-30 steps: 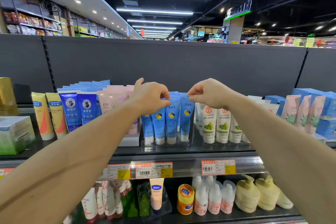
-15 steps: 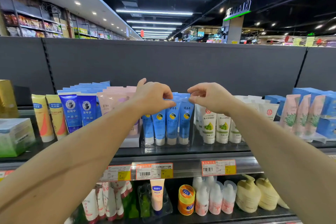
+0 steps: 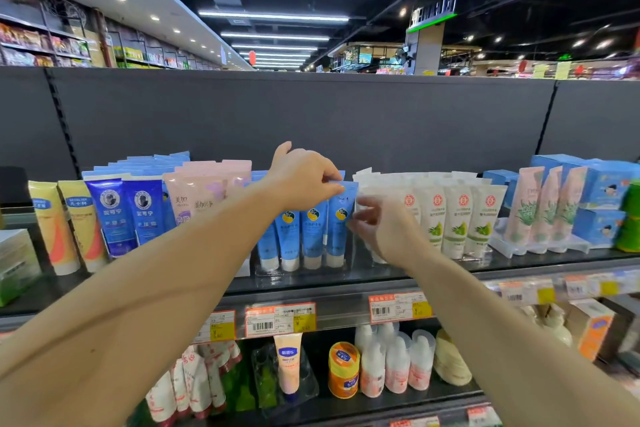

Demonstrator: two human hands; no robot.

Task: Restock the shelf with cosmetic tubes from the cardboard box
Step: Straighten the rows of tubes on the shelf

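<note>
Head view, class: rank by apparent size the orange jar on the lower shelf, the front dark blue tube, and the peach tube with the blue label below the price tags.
1. The dark blue tube looks largest.
2. The peach tube.
3. The orange jar looks smallest, though close to the peach tube; shelf depth differs, so that ranking is unsure.

Light-blue tubes (image 3: 313, 232): four in front row; dark-blue tubes (image 3: 128, 215): two; yellow tubes (image 3: 65, 225): two.

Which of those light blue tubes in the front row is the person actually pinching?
The rightmost light blue tube, next to the white tubes. The left hand pinches its flat top edge; the other blue tubes to its left stand untouched.
</note>
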